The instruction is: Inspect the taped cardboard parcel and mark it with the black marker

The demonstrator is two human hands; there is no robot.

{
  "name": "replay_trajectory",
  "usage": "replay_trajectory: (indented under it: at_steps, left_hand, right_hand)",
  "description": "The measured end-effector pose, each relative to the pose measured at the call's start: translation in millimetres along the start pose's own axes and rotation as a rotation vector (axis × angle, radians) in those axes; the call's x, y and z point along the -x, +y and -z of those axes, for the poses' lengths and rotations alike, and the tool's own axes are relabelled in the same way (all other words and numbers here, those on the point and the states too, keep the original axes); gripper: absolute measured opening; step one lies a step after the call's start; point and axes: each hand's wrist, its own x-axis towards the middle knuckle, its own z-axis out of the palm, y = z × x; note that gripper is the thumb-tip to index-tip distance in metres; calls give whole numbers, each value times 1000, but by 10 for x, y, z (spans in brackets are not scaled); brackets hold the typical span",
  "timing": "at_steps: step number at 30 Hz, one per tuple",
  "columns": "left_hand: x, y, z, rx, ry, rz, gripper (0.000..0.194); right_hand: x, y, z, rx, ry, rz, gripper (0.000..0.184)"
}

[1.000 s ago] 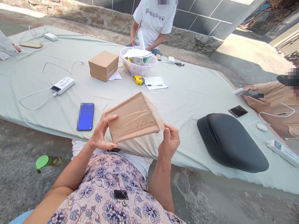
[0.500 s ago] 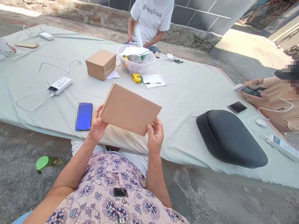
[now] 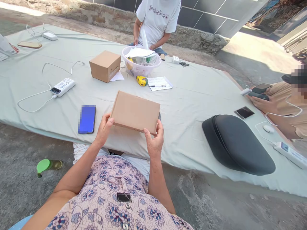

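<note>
A flat brown cardboard box (image 3: 135, 111) is held between my two hands above the near part of the cloth-covered table (image 3: 184, 95). My left hand (image 3: 104, 127) grips its left end, thumb on the near corner. On the other end, my right hand (image 3: 154, 137) closes round the near right corner, thumb at the front edge and fingers at the side. A phone (image 3: 86, 119) with a blue screen lies just left of my left hand. The underside of the box is hidden.
A larger cardboard box (image 3: 105, 66), a plastic basket (image 3: 141, 68), a yellow tape measure (image 3: 141, 80) and a paper with a pen (image 3: 160, 83) stand beyond. Left lies a white power bank (image 3: 62, 87); right, a black padded seat (image 3: 237, 143). Two people sit at the table.
The flat box has turned to lie more level, and its right end has come in to the left with my right hand. My left hand has shifted slightly right.
</note>
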Motion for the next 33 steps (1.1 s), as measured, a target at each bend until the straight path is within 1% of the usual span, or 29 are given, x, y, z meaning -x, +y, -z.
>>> replay_trajectory:
  at_steps: [3,5,7,11,13,16,19,23,27,30,33]
  left_hand:
    - [72,46,-74,-76,-18,66,51]
    - [130,74,-148,-123,-7,54,59]
    - [183,113,-222,-173,9,63,69]
    - [251,236,-328,-275,74,167,90]
    - [262,282,-351,-294,99,199,95]
    - [256,290,-347,-275,110,204,92]
    - [232,236,-303,-231,113,207,87]
    - [182,132,-215,-166,101,181,80]
    - [140,44,-151,-168,116,123,70]
    - [132,14,-133,-181,118,109,67]
    - [136,7,-129,-220,93,136,67]
  right_hand:
    - [22,16,-37,159,29,77,86]
    - [46,20,-85,265,42,149,93]
    - [69,17,-137,363,61,193,101]
    - [96,2,-204,513,74,164,113]
    - [101,2,-210,538,79,163,114]
    - [96,17,-186,510,92,197,107]
    - [77,42,-133,434,74,212,95]
    - [57,73,-73,286,38,157,79]
    - [73,78,-62,143,27,90,67]
    - [88,64,-65,121,62,92,57]
    - [83,61,-65,139,97,118,50]
